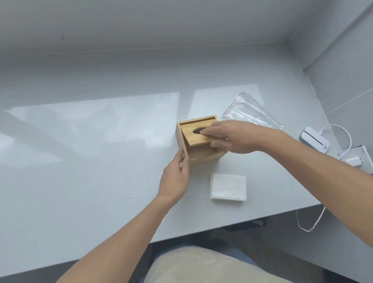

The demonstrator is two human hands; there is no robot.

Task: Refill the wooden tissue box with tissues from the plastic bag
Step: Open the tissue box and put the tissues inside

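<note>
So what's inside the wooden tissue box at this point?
The wooden tissue box interior is hidden by its lid, under the right hand. The tissue stack lies outside on the counter.

Counter (77, 181) left open; right — bag (251, 112), charger (314, 139)

Light: bright, cool, even daylight.
Glare: broad pale window reflections across the glossy bench (83, 137).
Shadows: soft and faint beside the wooden tissue box (203, 155).
Distortion: wide-angle bowing at the edges; forearms stretched.
Focus: slightly soft throughout.
</note>
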